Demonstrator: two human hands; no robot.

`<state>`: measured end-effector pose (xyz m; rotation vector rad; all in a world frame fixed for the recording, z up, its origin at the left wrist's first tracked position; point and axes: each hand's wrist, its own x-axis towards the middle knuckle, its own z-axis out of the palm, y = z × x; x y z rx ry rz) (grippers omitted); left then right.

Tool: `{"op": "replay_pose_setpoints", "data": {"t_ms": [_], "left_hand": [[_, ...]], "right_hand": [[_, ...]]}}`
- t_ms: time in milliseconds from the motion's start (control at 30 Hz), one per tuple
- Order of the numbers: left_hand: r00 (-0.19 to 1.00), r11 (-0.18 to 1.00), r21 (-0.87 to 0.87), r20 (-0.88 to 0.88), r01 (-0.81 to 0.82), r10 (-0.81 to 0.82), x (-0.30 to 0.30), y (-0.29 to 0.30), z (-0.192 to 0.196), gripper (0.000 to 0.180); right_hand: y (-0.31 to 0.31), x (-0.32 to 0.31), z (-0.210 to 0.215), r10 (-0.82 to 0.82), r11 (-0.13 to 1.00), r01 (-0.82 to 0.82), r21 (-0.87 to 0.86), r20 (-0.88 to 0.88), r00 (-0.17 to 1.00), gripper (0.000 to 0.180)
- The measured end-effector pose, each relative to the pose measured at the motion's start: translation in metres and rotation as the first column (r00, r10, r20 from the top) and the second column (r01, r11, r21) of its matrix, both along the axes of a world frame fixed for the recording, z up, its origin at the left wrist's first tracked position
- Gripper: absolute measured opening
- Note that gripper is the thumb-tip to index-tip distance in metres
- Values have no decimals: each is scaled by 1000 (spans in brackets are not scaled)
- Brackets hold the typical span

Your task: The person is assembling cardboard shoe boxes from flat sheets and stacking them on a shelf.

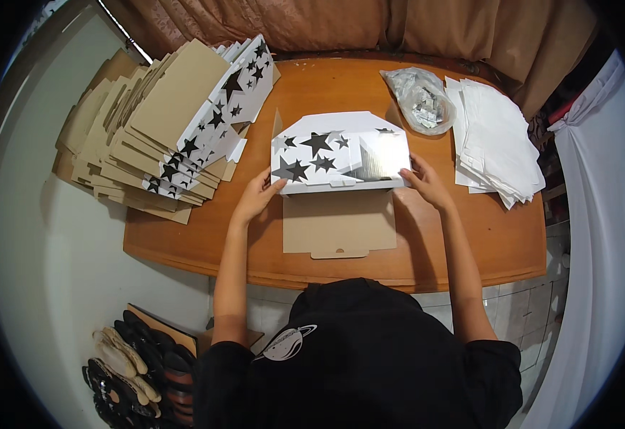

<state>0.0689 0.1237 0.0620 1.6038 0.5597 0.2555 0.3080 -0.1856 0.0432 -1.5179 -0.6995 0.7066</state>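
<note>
Indoors, at a wooden table [502, 236] near brown curtains [312, 27], left hand [257, 194] and right hand [430, 183] clasp a starry carton [327, 154].

Surface [334, 86] before me, brown wood: one star-printed box [316, 154]; left of the box, stacked cartons [176, 93]; right of it, one clear bag [423, 104], then piled white sheets [497, 139].

A star-printed white carton [320, 161] is held over the tabletop [184, 236], its brown panel [339, 223] spread toward the near edge.
</note>
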Motion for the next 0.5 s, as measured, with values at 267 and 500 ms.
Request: {"op": "replay_pose_setpoints", "data": {"t_ms": [267,500], "left_hand": [[988,784,621,129,-13,-86,-48,-31,-56,53],[962,810,536,245,-237,119,-44,-49,-93,58]], "right_hand": [[-39,-61,-72,-199,951,160,265,128,972,63],[-19,-82,-94,-264,965,243,103,335,905,64]]}}
